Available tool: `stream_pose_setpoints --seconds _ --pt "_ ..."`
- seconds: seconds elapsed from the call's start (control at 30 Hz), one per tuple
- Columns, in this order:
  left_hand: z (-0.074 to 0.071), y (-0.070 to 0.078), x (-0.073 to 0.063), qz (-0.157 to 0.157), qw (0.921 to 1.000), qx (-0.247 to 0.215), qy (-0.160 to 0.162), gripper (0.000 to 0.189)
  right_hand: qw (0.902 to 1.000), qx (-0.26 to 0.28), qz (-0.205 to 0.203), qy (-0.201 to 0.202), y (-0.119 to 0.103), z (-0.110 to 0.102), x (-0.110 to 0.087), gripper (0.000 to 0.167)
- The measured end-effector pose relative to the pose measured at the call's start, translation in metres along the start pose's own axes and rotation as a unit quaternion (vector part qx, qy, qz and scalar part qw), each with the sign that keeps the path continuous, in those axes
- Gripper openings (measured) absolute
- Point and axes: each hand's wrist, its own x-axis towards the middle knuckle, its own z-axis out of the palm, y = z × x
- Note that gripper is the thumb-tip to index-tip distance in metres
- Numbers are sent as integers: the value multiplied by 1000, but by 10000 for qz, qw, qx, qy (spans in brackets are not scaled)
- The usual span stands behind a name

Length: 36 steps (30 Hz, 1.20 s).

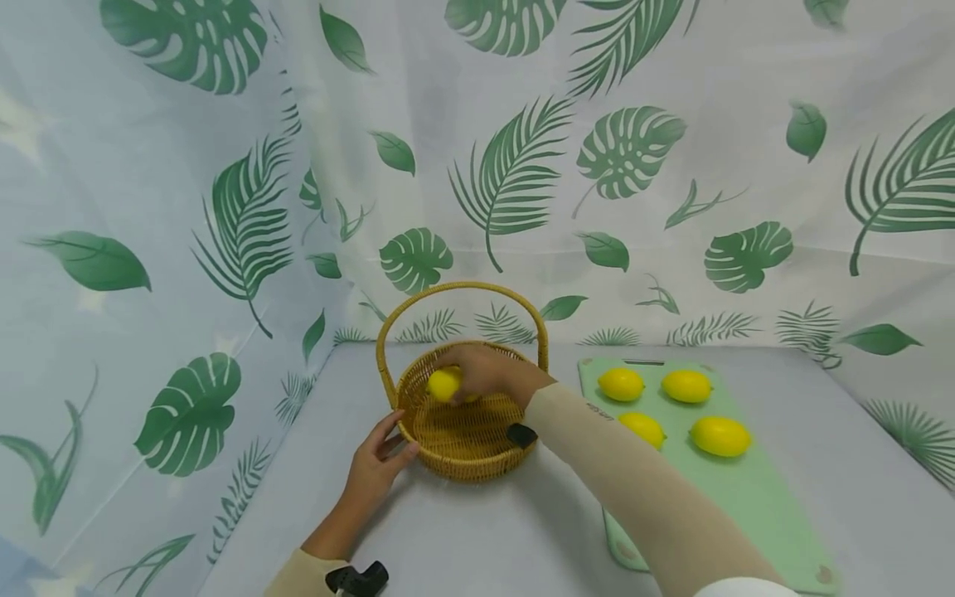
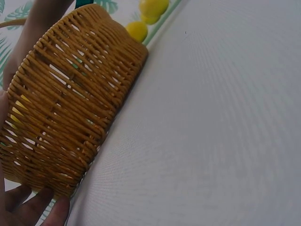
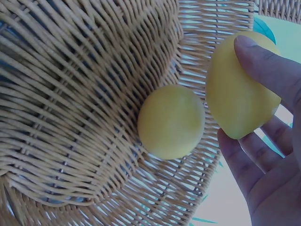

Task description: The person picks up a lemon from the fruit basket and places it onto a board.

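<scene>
My right hand (image 1: pixel 481 369) reaches into a wicker basket (image 1: pixel 466 473) with a tall arched handle. Its thumb and fingers grip a yellow lemon (image 3: pixel 235 92) close to the basket's wall. A second lemon (image 3: pixel 171 122) lies loose inside, against the woven side. At the basket's left side, my left hand (image 1: pixel 373 460) holds the outer wall, a finger at the rim and the thumb on the near side. In the left wrist view, fingers (image 2: pixel 35 207) spread against the lower weave, while the wall partly hides the basket's contents.
A light green cutting board (image 1: pixel 768 514) lies to the right of the basket. Several lemons (image 1: pixel 686 386) sit on its far half, one partly behind the right sleeve (image 1: pixel 634 473). A leaf-patterned cloth (image 1: pixel 515 174) hangs behind and to the left of the white table (image 1: pixel 462 539).
</scene>
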Motion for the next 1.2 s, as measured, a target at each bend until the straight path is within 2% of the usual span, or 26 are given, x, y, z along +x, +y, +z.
stream_pose_setpoints --seconds 0.17,0.23,0.47,0.8,1.07,1.2 --pt "-1 21 -6 -130 9998 -46 -145 67 9999 -114 -27 14 2 -1 -1 58" --pt "-1 24 -7 -202 9997 -18 -136 67 9998 -178 -68 -1 2 -1 -1 59" --pt "0 23 -8 -193 9997 -48 -113 66 9992 -389 -83 54 5 -4 -10 59" --pt "0 20 -6 -121 9999 42 -108 67 9997 -204 57 75 6 -11 -22 59" --pt "2 23 -7 -187 9998 62 -65 66 9982 -353 -418 224 12 -7 -35 58" --pt "1 22 -7 -157 9999 39 -37 66 9977 -456 -453 202 9 -8 -46 60"
